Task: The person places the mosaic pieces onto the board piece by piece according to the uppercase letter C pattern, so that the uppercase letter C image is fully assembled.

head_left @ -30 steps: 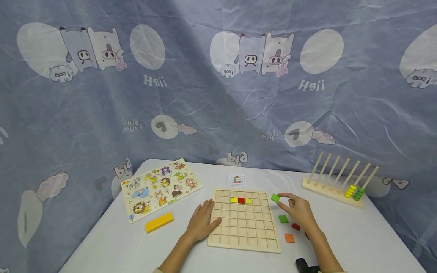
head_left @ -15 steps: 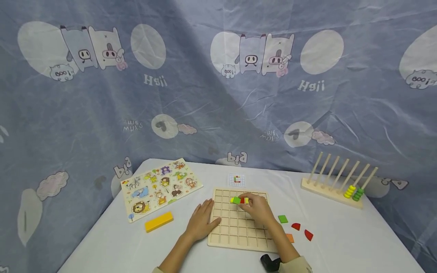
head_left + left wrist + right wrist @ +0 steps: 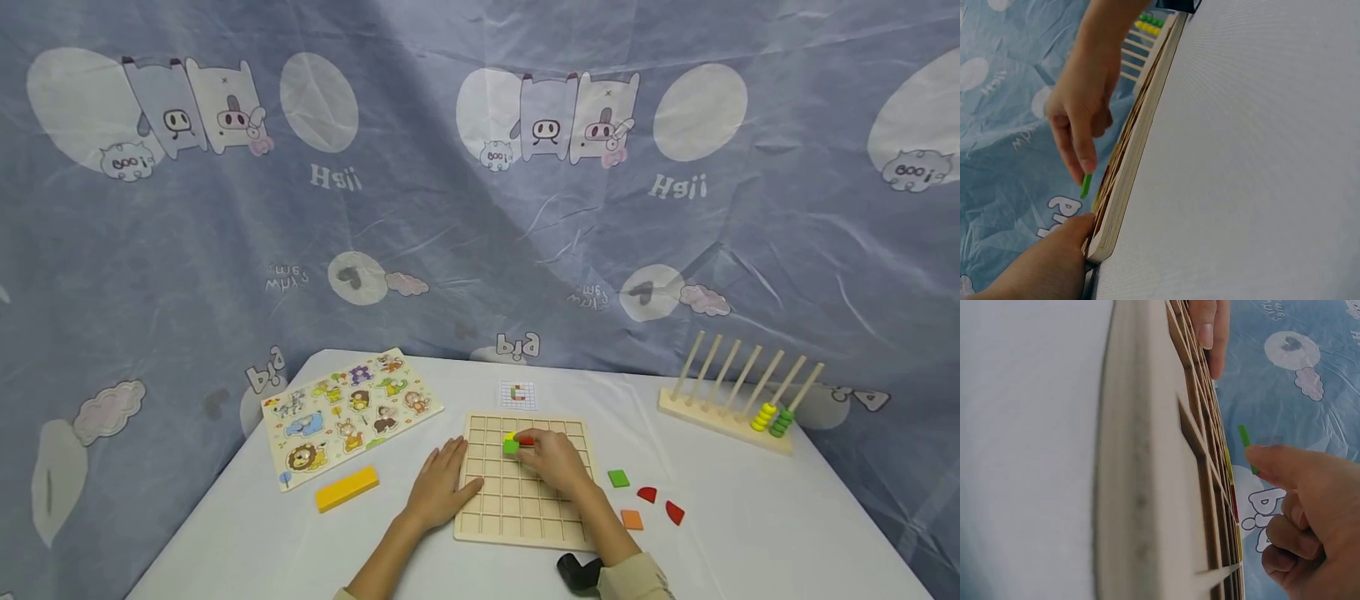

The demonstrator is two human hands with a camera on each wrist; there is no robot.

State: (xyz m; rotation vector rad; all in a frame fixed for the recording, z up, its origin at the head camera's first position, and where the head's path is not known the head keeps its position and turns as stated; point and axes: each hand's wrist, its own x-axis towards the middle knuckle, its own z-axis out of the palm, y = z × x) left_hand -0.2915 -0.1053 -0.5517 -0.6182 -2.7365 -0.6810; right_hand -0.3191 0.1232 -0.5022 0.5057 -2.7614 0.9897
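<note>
My right hand (image 3: 557, 461) pinches a green square tile (image 3: 511, 447) between thumb and fingertips, over the upper part of the wooden grid board (image 3: 517, 533). In the right wrist view the green tile is seen edge-on, above the board's ridges. A red tile (image 3: 527, 441) and a yellow tile (image 3: 510, 436) sit in the board's second row, partly covered by the hand and the held tile. My left hand (image 3: 438, 485) rests along the board's left edge, fingers straight, thumb lying over the rim.
Right of the board lie a green tile (image 3: 618, 478), an orange tile (image 3: 632, 520) and two red quarter-round tiles (image 3: 675, 512). A pattern card (image 3: 518, 394) lies behind the board. An animal puzzle (image 3: 348, 417), a yellow block (image 3: 347, 489) and a bead-peg rack (image 3: 723, 419) stand around.
My right hand has carried the green tile from beside the board's right edge leftward over the board, then slightly nearer me. The left hand stays at the left edge.
</note>
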